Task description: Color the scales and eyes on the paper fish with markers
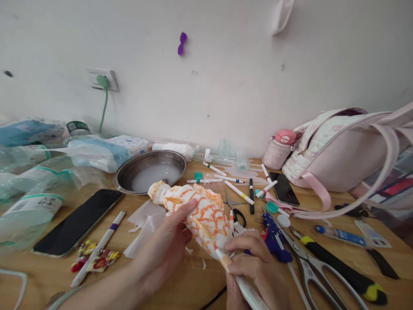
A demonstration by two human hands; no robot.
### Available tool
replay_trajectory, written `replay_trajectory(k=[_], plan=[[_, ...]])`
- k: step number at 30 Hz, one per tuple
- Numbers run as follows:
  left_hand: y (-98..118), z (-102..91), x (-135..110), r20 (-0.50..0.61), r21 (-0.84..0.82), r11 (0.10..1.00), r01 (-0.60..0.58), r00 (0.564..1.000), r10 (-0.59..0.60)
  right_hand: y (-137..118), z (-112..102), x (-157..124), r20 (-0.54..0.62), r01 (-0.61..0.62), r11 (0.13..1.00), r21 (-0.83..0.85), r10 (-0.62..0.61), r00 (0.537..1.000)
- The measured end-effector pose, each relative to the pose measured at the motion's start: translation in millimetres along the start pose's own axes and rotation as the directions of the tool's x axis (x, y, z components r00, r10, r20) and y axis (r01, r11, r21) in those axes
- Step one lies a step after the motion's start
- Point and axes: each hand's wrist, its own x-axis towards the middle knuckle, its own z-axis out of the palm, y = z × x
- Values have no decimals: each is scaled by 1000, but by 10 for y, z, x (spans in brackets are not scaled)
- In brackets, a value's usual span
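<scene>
In the head view, a white, crumpled paper-covered bottle shape [200,211] with orange and yellow scale-like marks is held above the table. My left hand [174,237] is closed around its left side, thumb on top. Between the fingers of my right hand [253,271] is a white marker [243,288] with an orange band, its tip at the lower end of the bottle shape. The right fingertips rest close to the paper. The underside of the bottle shape is hidden.
A metal bowl [118,178] of cloudy liquid stands behind. Several markers [238,192], scissors [318,271], a blue glue gun [275,237] and a pink bag [342,155] are at right. At left are a phone [77,221], plastic bottles [35,206] and another marker [98,249].
</scene>
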Motion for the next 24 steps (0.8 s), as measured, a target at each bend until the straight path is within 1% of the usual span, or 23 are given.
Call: replay_trajectory(k=[2, 3, 5, 7, 8, 9, 10, 11, 13, 15, 16, 18, 22, 24], plan=[[3, 1, -16, 8, 7, 1000, -5, 1000, 5, 6, -27, 35, 0, 14, 1000, 3, -14, 1000], [5, 4, -22, 11, 7, 1000, -6, 1000, 6, 15, -52, 48, 22, 38, 999, 10, -38, 999], [9, 12, -31, 19, -5, 1000, -22, 1000, 22, 41, -115, 47, 123, 84, 996, 37, -88, 989], [18, 23, -33, 41, -32, 999, -33, 999, 34, 73, -173, -2, 201, 70, 995, 77, -84, 976], [25, 30, -33, 57, -47, 998, -29, 998, 31, 88, -190, -43, 196, 57, 992, 110, -78, 977], [35, 37, -32, 71, -61, 998, -17, 997, 22, 100, -197, -89, 165, -9, 992, 129, -12, 986], [47, 45, -30, 86, -80, 997, 6, 996, 1, 110, -193, -134, 144, -48, 983, 179, 22, 989], [62, 52, -28, 97, -101, 994, 36, 995, -26, 115, -179, -173, 63, -117, 968, 223, 105, 992], [92, 61, -19, 119, -143, 985, 96, 990, -79, 114, -136, -215, -27, -210, 923, 324, 231, 973], [112, 55, -3, 139, -180, 973, 147, 983, -123, 98, -91, -202, -92, -242, 887, 392, 300, 950], [114, 46, 8, 143, -192, 968, 163, 980, -137, 85, -73, -181, -116, -239, 882, 405, 309, 944], [105, 23, 34, 151, -211, 959, 191, 975, -161, 56, -47, -132, -126, -224, 892, 393, 293, 948], [66, -10, 96, 199, -210, 951, 226, 962, -185, 7, -19, -119, -95, -190, 927, 323, 231, 968], [59, -24, 131, 231, -193, 956, 221, 957, -175, 8, -10, -170, -119, -217, 937, 275, 257, 959]])
